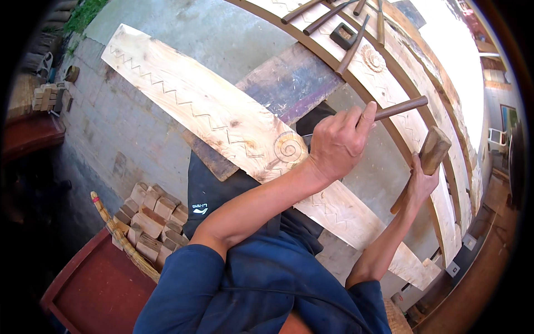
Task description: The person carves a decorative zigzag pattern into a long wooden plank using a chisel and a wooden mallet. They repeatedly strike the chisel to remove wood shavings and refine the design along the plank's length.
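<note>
A long pale wooden plank point(183, 94) lies slantwise in front of me, with a zigzag line drawn along it. Near its middle is a round spiral carving point(289, 147). My left hand point(340, 139) is closed around a chisel point(403, 107), its handle sticking out to the right. The blade is mostly hidden by the hand, its end by the spiral. To the right, my right hand point(421, 179) grips a wooden mallet point(435, 150), raised beside the chisel handle and apart from it.
Several chisels point(354, 45) and a small dark box-shaped tool point(343, 36) rest on curved boards point(397, 92) at the far right. One board bears a carved flower point(373, 58). Stacked wood blocks point(150, 220) and a red table point(100, 284) stand at the lower left.
</note>
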The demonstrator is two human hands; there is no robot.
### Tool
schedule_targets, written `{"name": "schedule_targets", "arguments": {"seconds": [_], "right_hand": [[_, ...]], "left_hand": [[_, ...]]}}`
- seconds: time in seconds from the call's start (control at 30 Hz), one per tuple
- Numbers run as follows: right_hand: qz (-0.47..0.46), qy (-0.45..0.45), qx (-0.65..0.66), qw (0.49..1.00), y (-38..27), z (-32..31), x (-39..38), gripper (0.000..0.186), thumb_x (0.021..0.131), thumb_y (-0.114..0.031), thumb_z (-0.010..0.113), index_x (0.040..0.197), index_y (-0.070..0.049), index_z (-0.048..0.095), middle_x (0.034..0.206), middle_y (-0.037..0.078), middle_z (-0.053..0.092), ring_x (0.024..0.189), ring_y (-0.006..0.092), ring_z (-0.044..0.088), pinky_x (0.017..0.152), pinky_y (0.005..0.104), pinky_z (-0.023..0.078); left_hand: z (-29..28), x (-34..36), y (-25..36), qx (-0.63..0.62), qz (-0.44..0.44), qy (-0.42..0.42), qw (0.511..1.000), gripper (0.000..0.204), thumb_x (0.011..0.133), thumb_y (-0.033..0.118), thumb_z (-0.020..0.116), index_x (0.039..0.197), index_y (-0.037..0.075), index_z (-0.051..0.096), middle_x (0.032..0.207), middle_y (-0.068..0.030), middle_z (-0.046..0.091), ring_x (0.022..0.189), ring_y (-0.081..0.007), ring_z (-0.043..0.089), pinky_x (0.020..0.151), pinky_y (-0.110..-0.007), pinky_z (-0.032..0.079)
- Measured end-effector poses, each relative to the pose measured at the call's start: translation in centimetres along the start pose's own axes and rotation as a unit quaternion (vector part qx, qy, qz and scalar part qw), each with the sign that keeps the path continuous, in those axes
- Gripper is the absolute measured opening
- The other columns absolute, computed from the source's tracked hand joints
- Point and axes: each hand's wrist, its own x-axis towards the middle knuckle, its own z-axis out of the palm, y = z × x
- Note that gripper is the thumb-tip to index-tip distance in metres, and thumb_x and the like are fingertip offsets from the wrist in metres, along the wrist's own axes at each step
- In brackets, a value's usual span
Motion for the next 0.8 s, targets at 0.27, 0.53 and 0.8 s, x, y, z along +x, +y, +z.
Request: {"name": "schedule_targets", "arguments": {"seconds": [0.27, 0.53, 0.8], "right_hand": [[-0.092, -0.027, -0.022, 0.995, -3.1, 1.7, 2.6, 0.045, 0.087, -0.02, 0.087, 0.124, 0.0, 0.074, 0.102, 0.007, 0.074, 0.089, 0.0153, 0.066, 0.083, 0.0321, 0.052], [-0.178, -0.07, -0.124, 0.974, -7.6, 4.2, 6.6, 0.056, 0.084, -0.029, 0.088, 0.132, -0.003, 0.073, 0.109, 0.011, 0.077, 0.097, 0.0217, 0.071, 0.094, 0.0387, 0.055], [-0.165, -0.173, -0.08, 0.968, -12.6, 7.8, 13.7, 0.048, 0.083, -0.028, 0.085, 0.123, -0.003, 0.076, 0.095, 0.009, 0.076, 0.085, 0.0147, 0.069, 0.079, 0.0325, 0.054]], "left_hand": [[-0.1, 0.6, -0.9, -0.003, -0.055, 0.008, 0.998, 0.044, 0.093, 0.012, 0.077, 0.135, 0.004, 0.068, 0.088, -0.0091, 0.061, 0.071, -0.0263, 0.069, 0.057, -0.038, 0.054], [0.0, 0.7, -1.1, -0.015, -0.07, 0.027, 0.997, 0.042, 0.094, 0.009, 0.075, 0.136, 0.004, 0.068, 0.092, -0.0098, 0.064, 0.072, -0.029, 0.071, 0.057, -0.04, 0.054], [0.4, 0.9, -1.6, -0.012, -0.109, 0.044, 0.993, 0.04, 0.096, 0.006, 0.072, 0.136, 0.004, 0.067, 0.095, -0.0117, 0.065, 0.071, -0.0323, 0.071, 0.057, -0.042, 0.053]]}}
